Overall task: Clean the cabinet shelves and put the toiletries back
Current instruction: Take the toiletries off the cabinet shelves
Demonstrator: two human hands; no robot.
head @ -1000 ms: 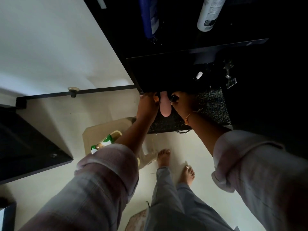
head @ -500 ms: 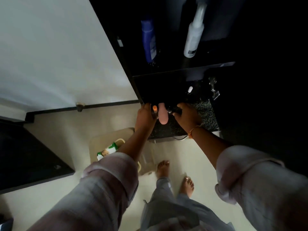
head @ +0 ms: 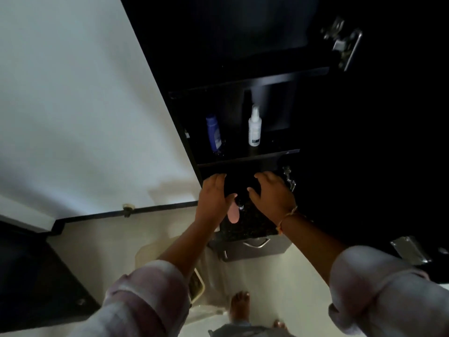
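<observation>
My left hand (head: 213, 198) and my right hand (head: 272, 195) reach into the lowest opening of the dark cabinet. They curl round a dark item (head: 239, 188) from either side; the gloom hides what it is. A pink tube (head: 233, 214) hangs down between the hands, just under my left thumb. On the shelf (head: 247, 158) above the hands stand a blue bottle (head: 213, 133) on the left and a white spray bottle (head: 254, 126) on the right. The shelf above that one looks dark and bare.
The open cabinet door fills the right side, with metal hinges (head: 342, 42). A speckled counter (head: 252, 224) and a drawer with a metal handle (head: 256, 244) lie below the hands. A pale plastic stool (head: 155, 249) stands on the floor by my bare foot (head: 240, 305).
The view has tilted up, bringing the upper shelves into sight. Both hands have moved up into the lowest opening and their fingers have spread wider round the dark item.
</observation>
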